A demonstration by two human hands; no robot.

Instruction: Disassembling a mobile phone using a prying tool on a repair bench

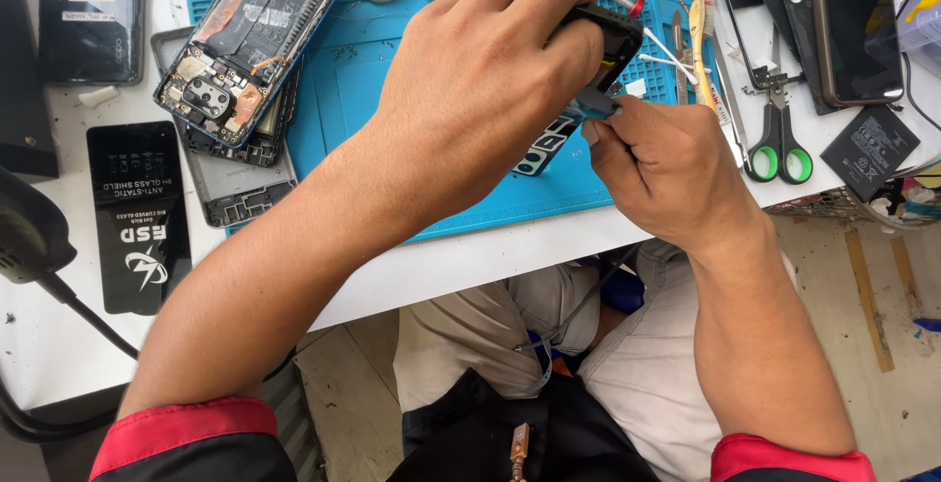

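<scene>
My left hand (pixel 480 80) is closed around a small black phone part (pixel 610 39), holding it above the blue repair mat (pixel 353 70). My right hand (pixel 667 173) pinches a small dark piece (pixel 594 101) just under that part, thumb and fingertips pressed together. Whether the piece is still joined to the part is hidden by my fingers. A dark camera-frame piece (pixel 545 145) lies on the mat directly beneath both hands.
An opened phone (pixel 245 36) with exposed board lies on stacked frames at the mat's left. Green-handled scissors (pixel 779 134), tweezers, cotton swabs and a brush sit right of the mat. Black screen-protector packet (pixel 137 212), dark phones and a battery (pixel 867 149) rest on the white table.
</scene>
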